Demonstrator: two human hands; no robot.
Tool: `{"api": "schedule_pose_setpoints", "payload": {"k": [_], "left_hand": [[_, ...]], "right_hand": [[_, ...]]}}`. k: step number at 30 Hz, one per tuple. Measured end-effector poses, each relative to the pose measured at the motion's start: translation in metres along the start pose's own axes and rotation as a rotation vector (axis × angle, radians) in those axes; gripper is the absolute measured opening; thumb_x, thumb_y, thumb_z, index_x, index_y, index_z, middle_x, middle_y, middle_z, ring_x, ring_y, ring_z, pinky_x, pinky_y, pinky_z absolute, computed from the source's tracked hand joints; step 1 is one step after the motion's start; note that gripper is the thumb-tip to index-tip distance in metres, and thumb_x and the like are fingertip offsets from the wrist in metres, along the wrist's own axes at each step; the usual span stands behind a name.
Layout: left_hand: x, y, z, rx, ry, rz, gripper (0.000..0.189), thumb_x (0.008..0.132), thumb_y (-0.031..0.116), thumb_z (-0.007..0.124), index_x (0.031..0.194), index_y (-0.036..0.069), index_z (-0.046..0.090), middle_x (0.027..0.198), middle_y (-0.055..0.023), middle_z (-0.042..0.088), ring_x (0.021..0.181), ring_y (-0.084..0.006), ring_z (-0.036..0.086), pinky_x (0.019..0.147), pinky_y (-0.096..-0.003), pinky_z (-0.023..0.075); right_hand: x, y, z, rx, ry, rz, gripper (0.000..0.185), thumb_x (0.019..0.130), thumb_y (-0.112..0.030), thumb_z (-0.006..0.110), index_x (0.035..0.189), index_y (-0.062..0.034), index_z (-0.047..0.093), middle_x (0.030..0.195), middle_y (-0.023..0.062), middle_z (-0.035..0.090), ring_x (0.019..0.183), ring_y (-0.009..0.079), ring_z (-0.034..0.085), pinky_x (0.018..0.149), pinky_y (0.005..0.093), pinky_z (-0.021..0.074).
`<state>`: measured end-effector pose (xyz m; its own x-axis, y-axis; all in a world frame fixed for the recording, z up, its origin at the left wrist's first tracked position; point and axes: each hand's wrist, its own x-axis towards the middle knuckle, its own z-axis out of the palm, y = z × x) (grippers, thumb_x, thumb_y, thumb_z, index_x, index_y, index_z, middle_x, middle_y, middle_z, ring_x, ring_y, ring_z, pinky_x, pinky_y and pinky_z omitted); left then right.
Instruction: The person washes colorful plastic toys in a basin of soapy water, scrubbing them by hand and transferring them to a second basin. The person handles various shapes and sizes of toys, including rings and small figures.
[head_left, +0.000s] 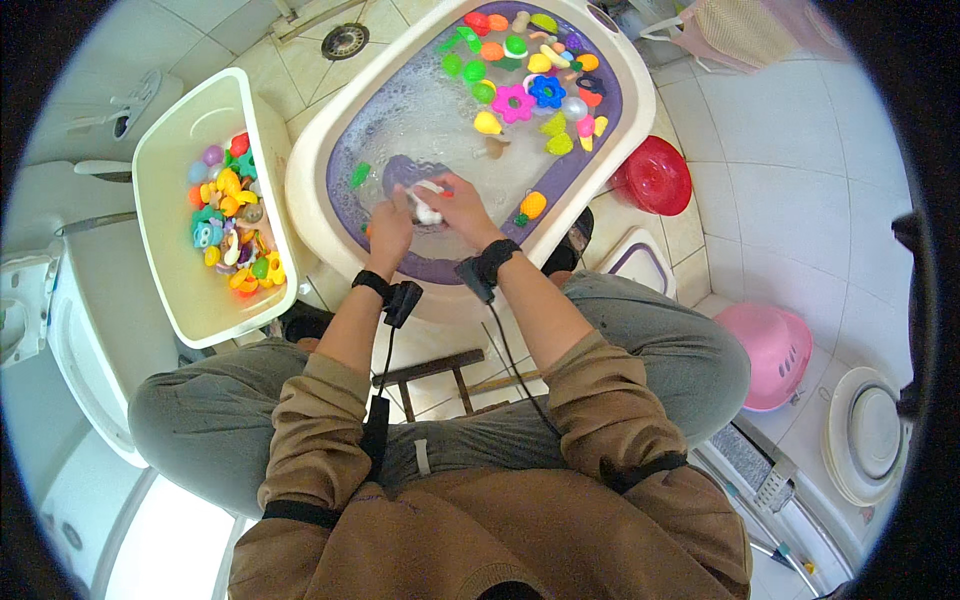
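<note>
Over the near end of a white and purple baby bathtub (298, 184), both of my hands are at a small white object (427, 213) with a bit of red-orange at its side. My right hand (466, 210) grips it from the right, fingers curled over its top. From the left, my left hand (391, 229) holds it with the fingertips; what exactly it is stays partly hidden by the fingers. Shallow sudsy water lies around them. A green leaf-shaped toy (360, 175) floats left of my hands, and a toy pineapple (533, 205) floats to the right.
Several colourful plastic toys, including a pink flower ring (514, 103) and a blue one (547, 92), float at the tub's far end. A cream bin (172, 277) with toys stands left. Right are a red basin (654, 176) and a pink basin (765, 356); a floor drain (345, 41) lies beyond.
</note>
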<state>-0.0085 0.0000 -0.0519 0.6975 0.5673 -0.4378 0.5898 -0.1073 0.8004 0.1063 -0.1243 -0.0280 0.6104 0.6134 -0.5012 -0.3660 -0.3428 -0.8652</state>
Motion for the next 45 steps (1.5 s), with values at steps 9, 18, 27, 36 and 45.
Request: {"api": "schedule_pose_setpoints", "payload": {"k": [9,18,27,36,45], "left_hand": [[0.013,-0.043,0.025,0.062,-0.138,0.068,0.048,0.104,0.037,0.054,0.133,-0.001,0.051,0.113,-0.016,0.064,0.104,-0.0237,0.065,0.079,-0.0376,0.0587],[-0.01,0.063,-0.028,-0.595,-0.255,-0.222,0.04,0.102,0.031,0.061,0.127,-0.001,0.06,0.112,-0.01,0.065,0.09,-0.0167,0.066,0.062,-0.0272,0.0547],[-0.005,0.088,-0.127,0.395,0.593,0.551,0.03,0.096,0.025,0.066,0.12,0.009,0.069,0.091,-0.0186,0.072,0.08,-0.0353,0.071,0.068,-0.042,0.0538],[0.029,-0.084,-0.276,0.293,0.716,0.128,0.04,0.098,0.019,0.061,0.126,-0.008,0.054,0.116,-0.0203,0.064,0.099,-0.0283,0.066,0.078,-0.039,0.0572],[-0.011,0.077,-0.026,-0.284,-0.064,-0.111,0.039,0.103,0.031,0.054,0.118,-0.005,0.054,0.104,-0.0169,0.064,0.085,-0.027,0.065,0.072,-0.0405,0.0522]], "right_hand": [[0.003,0.027,-0.023,-0.689,0.312,-0.123,0.045,0.08,-0.017,0.079,0.117,-0.0055,0.057,0.111,0.0244,0.067,0.107,0.04,0.066,0.09,0.0456,0.0518],[0.016,-0.028,-0.015,-0.243,-0.214,-0.153,0.047,0.082,-0.025,0.078,0.12,-0.0015,0.066,0.106,0.0141,0.072,0.098,0.0213,0.068,0.086,0.0328,0.053],[0.047,-0.049,-0.076,-1.196,0.61,-0.605,0.044,0.079,-0.015,0.074,0.121,-0.0085,0.066,0.11,0.0153,0.062,0.105,0.0342,0.061,0.096,0.0409,0.0476],[0.055,0.009,-0.057,-0.565,0.082,-0.005,0.037,0.093,-0.028,0.071,0.116,-0.0005,0.059,0.08,0.0148,0.07,0.066,0.0284,0.071,0.059,0.0403,0.0574],[0.009,-0.014,0.008,-0.002,-0.123,0.09,0.051,0.106,-0.051,0.04,0.111,-0.0056,0.063,0.091,0.0082,0.068,0.075,0.0184,0.068,0.073,0.0325,0.0571]]}}
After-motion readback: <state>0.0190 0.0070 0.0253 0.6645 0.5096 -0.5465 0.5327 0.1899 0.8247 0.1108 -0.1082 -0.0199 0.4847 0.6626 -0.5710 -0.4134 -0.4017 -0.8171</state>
